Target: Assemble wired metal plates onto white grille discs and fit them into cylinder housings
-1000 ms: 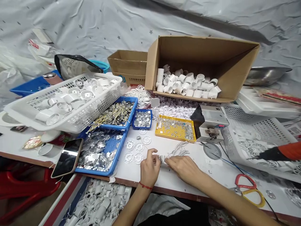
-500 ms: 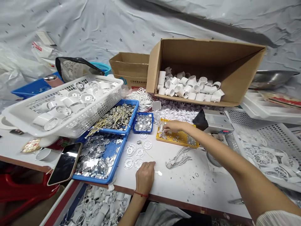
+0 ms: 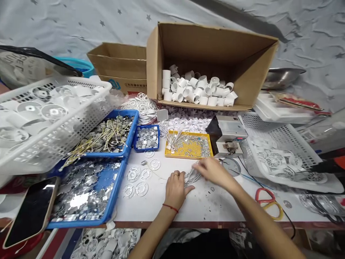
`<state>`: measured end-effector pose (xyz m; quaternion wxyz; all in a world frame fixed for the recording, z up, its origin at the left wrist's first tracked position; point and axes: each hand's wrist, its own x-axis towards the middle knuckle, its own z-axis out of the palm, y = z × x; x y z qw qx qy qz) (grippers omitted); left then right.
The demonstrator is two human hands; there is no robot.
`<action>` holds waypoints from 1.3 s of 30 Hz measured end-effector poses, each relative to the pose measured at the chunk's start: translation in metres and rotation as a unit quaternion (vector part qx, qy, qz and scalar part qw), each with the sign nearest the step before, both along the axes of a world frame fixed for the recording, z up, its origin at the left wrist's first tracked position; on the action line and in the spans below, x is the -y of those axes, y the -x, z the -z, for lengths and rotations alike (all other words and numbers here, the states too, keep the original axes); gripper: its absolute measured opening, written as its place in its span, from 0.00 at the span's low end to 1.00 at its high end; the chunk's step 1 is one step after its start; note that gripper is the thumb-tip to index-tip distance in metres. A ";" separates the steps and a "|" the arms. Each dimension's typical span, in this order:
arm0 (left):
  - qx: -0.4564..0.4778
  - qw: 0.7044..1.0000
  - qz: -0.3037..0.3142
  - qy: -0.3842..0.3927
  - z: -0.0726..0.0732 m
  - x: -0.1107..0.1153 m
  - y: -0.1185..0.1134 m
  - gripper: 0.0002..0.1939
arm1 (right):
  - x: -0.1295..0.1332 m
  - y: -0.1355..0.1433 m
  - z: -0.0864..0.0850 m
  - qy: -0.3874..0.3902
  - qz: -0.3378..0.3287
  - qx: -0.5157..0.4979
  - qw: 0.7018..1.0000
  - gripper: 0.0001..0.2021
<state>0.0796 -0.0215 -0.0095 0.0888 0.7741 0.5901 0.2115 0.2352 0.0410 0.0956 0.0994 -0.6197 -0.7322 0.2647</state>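
My left hand (image 3: pixel 175 189) lies at the left end of a bundle of grey-white wires (image 3: pixel 192 177) on the white table, its thumb apart from its fingers. Over the right end of the same bundle, my right hand (image 3: pixel 211 171) has its fingertips closed on wires. Several white spoked rings (image 3: pixel 141 189) lie left of my left hand, with a small metal piece (image 3: pixel 144 163) on a thin wire near them. Behind the hands, a yellow tray (image 3: pixel 185 157) holds small metal parts and more wires.
Blue trays (image 3: pixel 115 196) of metal parts and a phone (image 3: pixel 31 210) are at left. A white basket (image 3: pixel 81 108) and cardboard box (image 3: pixel 153 64) stand behind. At right are a small machine (image 3: pixel 229 133), red-and-yellow scissors (image 3: pixel 269 203) and another basket (image 3: pixel 304 144).
My right hand has moved from the yellow tray down to the wire bundle. My left hand has come to the bundle's left end. The view has shifted right.
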 end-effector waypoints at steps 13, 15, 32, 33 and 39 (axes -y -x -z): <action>0.157 0.987 0.032 0.022 -0.032 0.007 -0.003 0.11 | 0.025 0.024 0.065 0.011 0.160 -0.442 0.883 0.27; 0.321 0.940 0.021 0.111 -0.042 0.012 -0.001 0.21 | 0.034 0.031 0.058 -0.010 0.147 -0.508 0.849 0.25; 0.632 0.713 -0.135 0.273 -0.065 0.022 -0.033 0.33 | 0.099 0.070 0.026 -0.153 0.199 -0.734 0.631 0.20; 0.640 0.701 -0.142 0.282 -0.065 0.024 -0.034 0.33 | 0.097 0.068 0.022 -0.137 0.207 -0.745 0.619 0.20; 0.606 0.758 -0.125 0.204 -0.068 0.039 -0.012 0.27 | 0.077 0.051 0.004 -0.137 0.209 -0.758 0.602 0.20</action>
